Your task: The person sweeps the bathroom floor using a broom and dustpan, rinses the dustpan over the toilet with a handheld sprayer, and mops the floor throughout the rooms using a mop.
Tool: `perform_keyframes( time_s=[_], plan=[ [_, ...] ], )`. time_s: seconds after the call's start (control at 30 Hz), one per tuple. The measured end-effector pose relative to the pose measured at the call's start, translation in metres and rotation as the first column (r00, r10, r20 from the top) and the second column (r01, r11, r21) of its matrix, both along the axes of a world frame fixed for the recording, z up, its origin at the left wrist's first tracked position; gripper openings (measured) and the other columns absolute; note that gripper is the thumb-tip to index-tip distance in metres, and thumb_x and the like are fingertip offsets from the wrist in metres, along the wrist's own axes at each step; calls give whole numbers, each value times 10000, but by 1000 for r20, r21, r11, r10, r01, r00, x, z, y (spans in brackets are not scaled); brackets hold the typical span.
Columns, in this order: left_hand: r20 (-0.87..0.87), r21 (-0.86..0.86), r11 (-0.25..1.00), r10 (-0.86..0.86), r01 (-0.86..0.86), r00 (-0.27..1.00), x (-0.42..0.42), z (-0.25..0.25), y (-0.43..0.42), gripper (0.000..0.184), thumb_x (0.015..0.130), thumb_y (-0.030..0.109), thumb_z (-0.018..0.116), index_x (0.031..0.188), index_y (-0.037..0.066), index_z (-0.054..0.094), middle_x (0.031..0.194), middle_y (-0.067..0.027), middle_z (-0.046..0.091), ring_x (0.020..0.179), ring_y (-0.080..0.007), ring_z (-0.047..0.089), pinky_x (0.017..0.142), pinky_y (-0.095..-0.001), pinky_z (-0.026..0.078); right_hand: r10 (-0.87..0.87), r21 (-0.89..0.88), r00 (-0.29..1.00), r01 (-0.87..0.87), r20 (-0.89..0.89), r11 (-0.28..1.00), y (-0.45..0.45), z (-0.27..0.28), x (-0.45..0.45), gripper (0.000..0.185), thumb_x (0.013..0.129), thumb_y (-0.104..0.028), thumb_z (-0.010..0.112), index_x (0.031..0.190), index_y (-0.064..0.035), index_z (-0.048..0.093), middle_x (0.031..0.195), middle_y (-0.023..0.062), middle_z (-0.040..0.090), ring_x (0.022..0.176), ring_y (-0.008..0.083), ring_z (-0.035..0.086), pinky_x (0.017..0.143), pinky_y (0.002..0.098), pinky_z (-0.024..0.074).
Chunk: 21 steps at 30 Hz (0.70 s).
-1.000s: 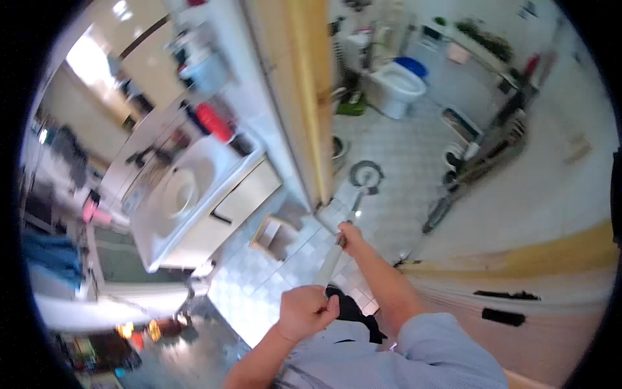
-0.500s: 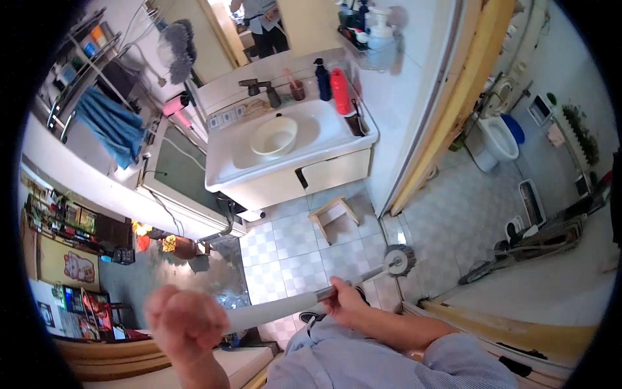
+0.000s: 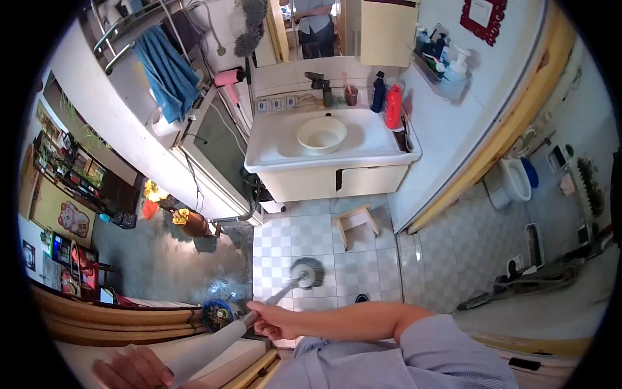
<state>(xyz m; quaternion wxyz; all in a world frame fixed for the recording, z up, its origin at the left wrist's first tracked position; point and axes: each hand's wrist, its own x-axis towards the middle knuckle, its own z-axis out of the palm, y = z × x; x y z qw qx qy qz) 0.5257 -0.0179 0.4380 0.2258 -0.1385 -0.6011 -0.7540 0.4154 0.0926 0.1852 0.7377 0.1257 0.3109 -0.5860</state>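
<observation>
A long-handled spin scrubber [image 3: 214, 347] slants across the lower part of the view. Its round grey-bristled brush head [image 3: 307, 273] is over the pale floor tiles, slightly smeared by motion. My right hand [image 3: 273, 320] is wrapped round the grey section of the pole. Down at the lower left, my left hand [image 3: 134, 367] is curled at the thick white handle's rear end, partly blurred and cut by the dark image border. A small wooden stool [image 3: 356, 223] stands on the tiles beyond the brush head.
Ahead is a white sink cabinet [image 3: 372, 181] with a cream basin [image 3: 322, 135] in the sink. Wooden door frames flank me. A toilet [image 3: 515, 183] is off to the right. A blue-rimmed bin [image 3: 217, 314] and a flower pot [image 3: 194, 223] are at left.
The brush head has swung left, from beside the right doorway to the middle tiles. Both my hands have moved left and down, still on the scrubber. The view has shifted too.
</observation>
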Motion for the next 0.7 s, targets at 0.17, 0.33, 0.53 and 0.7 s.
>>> perform_keyframes(
  time_s=[0.17, 0.33, 0.53, 0.7],
  plan=[
    [-187, -246, 510, 809, -824, 557, -24, -22, 31, 325, 695, 293, 646, 654, 103, 386, 477, -52, 352, 425, -163, 391, 534, -398, 465, 160, 5, 972, -161, -170, 987, -60, -12, -5, 489, 812, -589, 400, 702, -121, 491, 552, -33, 445, 404, 56, 360, 368, 200, 268],
    [-217, -11, 931, 353, -364, 910, -11, -78, -66, 338, 818, 373, 539, 960, 66, 524, 763, -140, 550, 687, -287, 530, 668, -349, 455, 66, 44, 970, -57, -233, 997, -51, -79, -17, 588, 795, -603, 437, 999, -53, 474, 613, 40, 511, 443, 86, 404, 394, 227, 341],
    [-123, -679, 319, 839, -661, 531, -36, -172, -123, 252, 852, 273, 468, 876, 25, 509, 785, -109, 520, 758, -236, 512, 758, -406, 453, -66, 465, 964, 184, -258, 866, 43, -234, -104, 162, 747, -218, 556, 756, -56, 558, 647, 65, 565, 456, 136, 493, 416, 273, 428],
    [288, -344, 494, 865, -799, 411, -61, -211, -118, 165, 802, 191, 461, 766, 44, 525, 733, -101, 514, 740, -221, 511, 843, -442, 441, 57, 706, 878, 341, -474, 621, 110, -336, -192, 194, 758, -211, 532, 782, -21, 565, 672, 95, 597, 481, 181, 546, 437, 334, 473]
  ],
)
